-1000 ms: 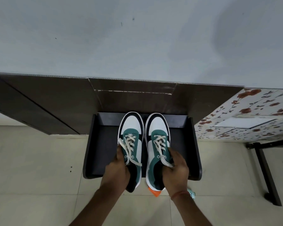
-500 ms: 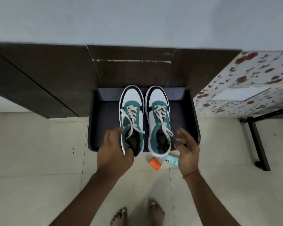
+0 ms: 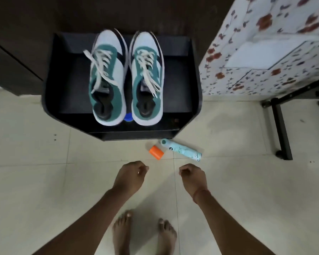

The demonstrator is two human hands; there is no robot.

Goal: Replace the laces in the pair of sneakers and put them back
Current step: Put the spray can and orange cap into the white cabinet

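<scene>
Two green, white and black sneakers stand side by side on a black shelf tray (image 3: 66,85), toes pointing away from me. The left sneaker (image 3: 107,80) and the right sneaker (image 3: 147,80) both carry cream laces that lie loose over the tongues. My left hand (image 3: 131,177) and my right hand (image 3: 192,178) hang over the floor tiles well in front of the tray. Their fingers are loosely curled and hold nothing. Neither hand touches a sneaker.
An orange cap (image 3: 156,152) and a pale teal tube (image 3: 181,149) lie on the tiles just in front of the tray. A small blue object (image 3: 128,117) shows between the heels. A floral-covered table (image 3: 265,48) with a black metal leg (image 3: 282,129) stands at the right. My bare feet (image 3: 122,230) are below.
Both hands let go of the sneakers and drew back toward me, off the tray. The sneakers now rest fully on the tray. The camera tilted down.
</scene>
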